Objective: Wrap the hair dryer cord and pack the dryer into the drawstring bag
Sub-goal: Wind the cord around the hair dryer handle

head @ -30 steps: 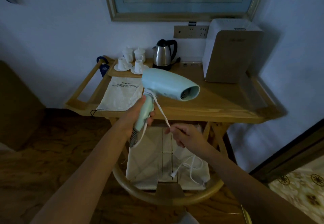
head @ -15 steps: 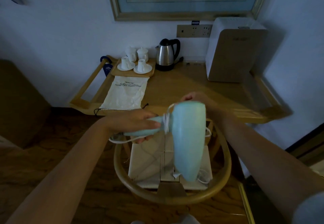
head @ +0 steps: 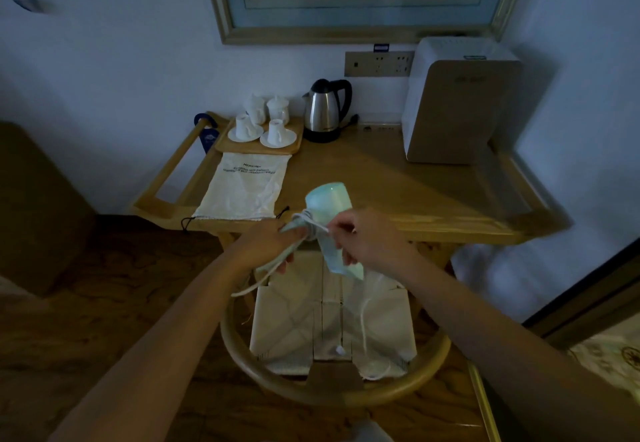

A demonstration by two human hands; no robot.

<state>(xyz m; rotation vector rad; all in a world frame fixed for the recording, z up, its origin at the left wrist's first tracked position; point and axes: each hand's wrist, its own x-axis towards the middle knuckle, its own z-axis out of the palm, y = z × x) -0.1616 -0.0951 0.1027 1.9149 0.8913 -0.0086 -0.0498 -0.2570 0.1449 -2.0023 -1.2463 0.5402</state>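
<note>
A pale blue hair dryer hangs in the air above the chair, its barrel running from the table edge down toward me. My left hand grips its handle. My right hand pinches the white cord, which loops around the dryer where handle meets barrel. The rest of the cord trails down to the chair seat, its plug resting there. The white drawstring bag lies flat on the table's left part, its black string ends at the front edge.
A wooden table carries a tray of white cups, a steel kettle and a white box-shaped appliance. A round-backed wooden chair with a white cushion stands under me. Wall sockets sit behind the kettle.
The dryer has been turned and has shifted away from me toward the table edge. My right hand has come round from behind the barrel to the front, drawing the cord around the handle joint.
</note>
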